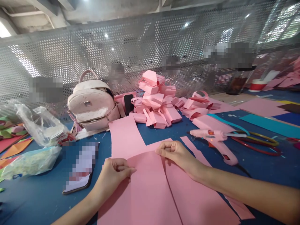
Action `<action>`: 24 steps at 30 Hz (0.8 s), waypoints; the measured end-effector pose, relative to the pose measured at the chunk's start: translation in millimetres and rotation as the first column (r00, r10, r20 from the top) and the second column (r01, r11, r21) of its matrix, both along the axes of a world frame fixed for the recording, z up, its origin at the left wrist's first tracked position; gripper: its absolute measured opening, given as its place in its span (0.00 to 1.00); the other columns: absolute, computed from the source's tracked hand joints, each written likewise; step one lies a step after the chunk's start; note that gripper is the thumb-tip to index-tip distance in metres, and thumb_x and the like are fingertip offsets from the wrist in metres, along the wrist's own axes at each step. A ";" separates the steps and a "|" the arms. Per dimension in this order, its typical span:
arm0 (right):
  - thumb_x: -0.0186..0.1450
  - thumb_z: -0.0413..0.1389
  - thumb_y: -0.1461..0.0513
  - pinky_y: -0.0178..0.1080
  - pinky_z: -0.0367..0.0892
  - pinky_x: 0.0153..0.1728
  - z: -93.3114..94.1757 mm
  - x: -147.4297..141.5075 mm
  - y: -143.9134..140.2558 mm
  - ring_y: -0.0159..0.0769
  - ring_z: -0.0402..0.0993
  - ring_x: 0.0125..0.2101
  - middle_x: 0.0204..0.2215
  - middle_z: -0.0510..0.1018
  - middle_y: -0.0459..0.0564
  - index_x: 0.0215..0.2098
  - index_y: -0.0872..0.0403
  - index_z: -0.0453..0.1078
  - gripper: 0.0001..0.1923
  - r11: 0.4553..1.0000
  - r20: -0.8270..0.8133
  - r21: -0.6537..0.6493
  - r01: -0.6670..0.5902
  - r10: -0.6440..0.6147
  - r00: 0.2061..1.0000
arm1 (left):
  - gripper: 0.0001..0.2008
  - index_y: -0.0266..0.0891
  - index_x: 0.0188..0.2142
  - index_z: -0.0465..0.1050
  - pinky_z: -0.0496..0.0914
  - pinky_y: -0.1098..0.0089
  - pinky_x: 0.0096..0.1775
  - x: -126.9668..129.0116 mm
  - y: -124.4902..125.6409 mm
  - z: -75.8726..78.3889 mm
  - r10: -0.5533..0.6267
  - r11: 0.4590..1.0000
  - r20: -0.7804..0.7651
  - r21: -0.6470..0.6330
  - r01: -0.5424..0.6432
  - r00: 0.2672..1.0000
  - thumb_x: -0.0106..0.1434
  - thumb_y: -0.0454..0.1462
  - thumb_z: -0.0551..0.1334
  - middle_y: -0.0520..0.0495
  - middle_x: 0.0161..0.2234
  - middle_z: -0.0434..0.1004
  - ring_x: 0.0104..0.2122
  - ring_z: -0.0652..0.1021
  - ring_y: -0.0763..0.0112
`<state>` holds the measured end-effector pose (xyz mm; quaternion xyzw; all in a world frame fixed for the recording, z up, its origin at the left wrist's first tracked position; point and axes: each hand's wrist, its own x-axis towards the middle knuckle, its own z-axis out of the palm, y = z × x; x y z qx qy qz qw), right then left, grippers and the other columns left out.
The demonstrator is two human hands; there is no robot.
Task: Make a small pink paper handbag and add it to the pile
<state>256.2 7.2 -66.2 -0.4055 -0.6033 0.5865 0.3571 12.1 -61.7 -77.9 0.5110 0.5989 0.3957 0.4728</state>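
Right now, the scene reads like this:

Left hand: your left hand has its fingers curled shut, thumb and fingertips pinching the left edge of the large pink paper sheet.

Right hand: your right hand is closed in a pinch as well, gripping the far corner of the same pink sheet where it meets another piece.

Paper in hand: the pink sheet lies flat on the blue table top directly in front of you, between your forearms, overlapping a second pink sheet on its right; a diagonal seam runs between the two.

Further paper: a long upright pink strip lies just beyond your hands, touching the held sheet.

Right of your hands: a pink hot glue gun rests on the table near your right hand, beside red and yellow hoops.

Left of your hands: a smartphone lies face up near your left hand; beyond it sit crumpled clear plastic bags.

Far side: a heap of folded pink paper boxes with handles stands beside a pale pink backpack, both against a perforated metal screen.
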 end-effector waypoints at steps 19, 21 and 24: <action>0.67 0.58 0.48 0.32 0.56 0.19 -1.5 2.0 -7.3 0.27 0.61 0.13 0.11 0.71 0.43 0.16 0.53 0.63 0.27 0.952 0.186 0.021 -0.304 0.295 0.937 | 0.22 0.34 0.22 0.72 0.64 0.77 0.26 -9.3 3.7 -8.2 0.168 0.986 0.286 -0.054 -0.159 0.943 0.45 0.48 0.78 0.51 0.19 0.71 0.21 0.70 0.78; 0.67 0.58 0.48 0.32 0.54 0.19 0.5 2.7 -9.2 0.27 0.61 0.13 0.11 0.70 0.43 0.16 0.53 0.62 0.27 0.945 0.227 0.017 -0.327 0.315 0.922 | 0.22 0.36 0.22 0.71 0.63 0.77 0.26 -9.7 3.1 -10.5 0.186 0.983 0.303 -0.047 -0.180 0.935 0.47 0.48 0.78 0.53 0.19 0.71 0.20 0.69 0.78; 0.67 0.56 0.47 0.32 0.53 0.20 2.2 3.6 -11.0 0.25 0.60 0.13 0.10 0.68 0.43 0.14 0.54 0.61 0.29 0.935 0.302 0.008 -0.356 0.337 0.892 | 0.21 0.37 0.23 0.71 0.65 0.75 0.26 -8.1 1.5 -11.1 0.202 0.979 0.319 -0.049 -0.196 0.926 0.49 0.48 0.77 0.52 0.19 0.72 0.20 0.70 0.77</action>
